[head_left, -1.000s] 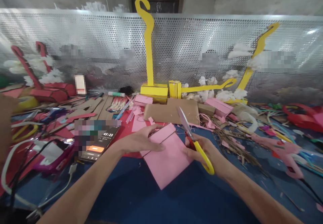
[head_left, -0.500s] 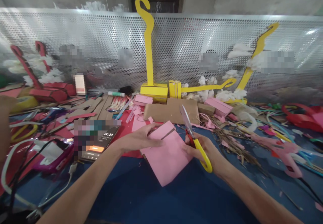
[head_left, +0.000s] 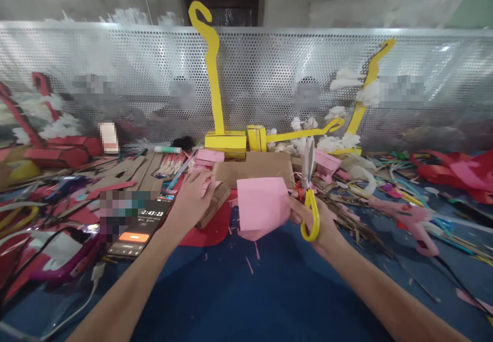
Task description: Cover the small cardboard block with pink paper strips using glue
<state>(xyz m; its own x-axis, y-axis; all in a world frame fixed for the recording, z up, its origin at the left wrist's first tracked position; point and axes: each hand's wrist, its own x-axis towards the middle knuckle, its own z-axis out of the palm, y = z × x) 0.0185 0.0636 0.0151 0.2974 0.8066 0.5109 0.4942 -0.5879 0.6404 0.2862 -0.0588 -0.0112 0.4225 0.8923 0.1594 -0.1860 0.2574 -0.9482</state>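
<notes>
My right hand grips yellow-handled scissors, their metal blades pointing up, and also pinches the right edge of a pink paper sheet. The sheet hangs over the blue table, with a thin strip dangling below it. On the left, my left hand has its fingers curled beside a brown cardboard block; a bit of pink shows between the fingers, but what they hold is unclear. A red sheet lies under the block.
A phone and a purple device lie left. Behind are a brown cardboard piece and a yellow hooked figure before a perforated metal panel. Twigs and a pink glue gun are right.
My left hand has come off the pink sheet and moved left. The sheet has turned and is held by my right hand alone. The cardboard block now shows apart from it. The view has shifted right.
</notes>
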